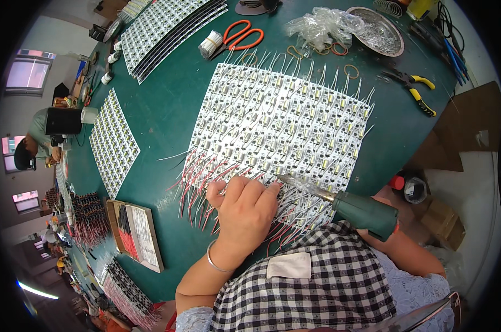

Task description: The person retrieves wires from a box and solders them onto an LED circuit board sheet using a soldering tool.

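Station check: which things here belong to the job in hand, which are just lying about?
In the job:
wired board panel
green tool
red and white wires by the left hand
probably the open box of wires

Apparently just lying about:
orange-handled scissors
yellow-and-black pliers
crumpled clear plastic

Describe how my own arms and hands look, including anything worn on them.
The left hand is ungloved, with a thin, rounded, silver-coloured bangle at its wrist. The right forearm is bare, and no bangle shows on it. The left sleeve and right sleeve are short, pale and lacy.
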`<state>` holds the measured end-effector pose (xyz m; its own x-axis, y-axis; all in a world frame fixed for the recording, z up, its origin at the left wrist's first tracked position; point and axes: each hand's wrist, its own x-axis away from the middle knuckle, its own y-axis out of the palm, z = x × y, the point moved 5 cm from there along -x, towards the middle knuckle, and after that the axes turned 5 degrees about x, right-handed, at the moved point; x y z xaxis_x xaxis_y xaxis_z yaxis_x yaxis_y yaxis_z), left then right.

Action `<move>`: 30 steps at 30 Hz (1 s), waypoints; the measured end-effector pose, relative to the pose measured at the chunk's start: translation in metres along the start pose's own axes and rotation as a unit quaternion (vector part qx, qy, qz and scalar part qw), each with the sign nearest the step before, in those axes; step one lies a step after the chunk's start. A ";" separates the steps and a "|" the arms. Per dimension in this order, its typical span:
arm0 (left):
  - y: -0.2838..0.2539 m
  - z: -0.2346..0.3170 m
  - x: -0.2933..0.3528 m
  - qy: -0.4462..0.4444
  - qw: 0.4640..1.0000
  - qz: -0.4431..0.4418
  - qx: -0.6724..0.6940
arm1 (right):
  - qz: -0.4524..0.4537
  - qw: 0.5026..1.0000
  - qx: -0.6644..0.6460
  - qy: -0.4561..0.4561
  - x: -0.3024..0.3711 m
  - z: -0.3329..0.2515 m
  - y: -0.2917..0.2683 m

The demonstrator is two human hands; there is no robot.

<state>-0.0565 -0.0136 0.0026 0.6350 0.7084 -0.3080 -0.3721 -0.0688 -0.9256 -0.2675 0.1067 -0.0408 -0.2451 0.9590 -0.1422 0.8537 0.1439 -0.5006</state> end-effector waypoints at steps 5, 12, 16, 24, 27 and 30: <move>-0.001 -0.001 -0.002 -0.005 1.000 0.012 0.005 | -0.013 1.000 -0.005 0.021 -0.019 -0.013 -0.009; -0.001 0.001 -0.002 0.002 1.000 -0.004 0.006 | 0.016 0.996 -0.058 0.070 -0.019 -0.013 -0.012; -0.001 0.003 -0.002 0.006 1.000 -0.003 0.000 | 0.045 0.986 -0.125 0.104 -0.012 -0.016 -0.013; -0.005 0.003 -0.004 -0.010 1.000 0.004 -0.004 | 0.096 0.994 0.017 0.057 -0.003 -0.025 -0.031; -0.011 0.008 -0.006 -0.009 1.000 0.019 -0.001 | 0.097 0.989 0.023 0.109 0.001 -0.024 -0.037; -0.011 0.014 -0.005 -0.002 1.000 0.025 0.008 | 0.043 0.994 0.078 0.068 0.006 -0.026 -0.037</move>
<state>-0.0651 -0.0071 0.0170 0.6131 0.7068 -0.3530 -0.4137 -0.0934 -0.9056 -0.2886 0.1132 -0.0006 -0.1007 0.9918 -0.0788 0.7840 0.0303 -0.6201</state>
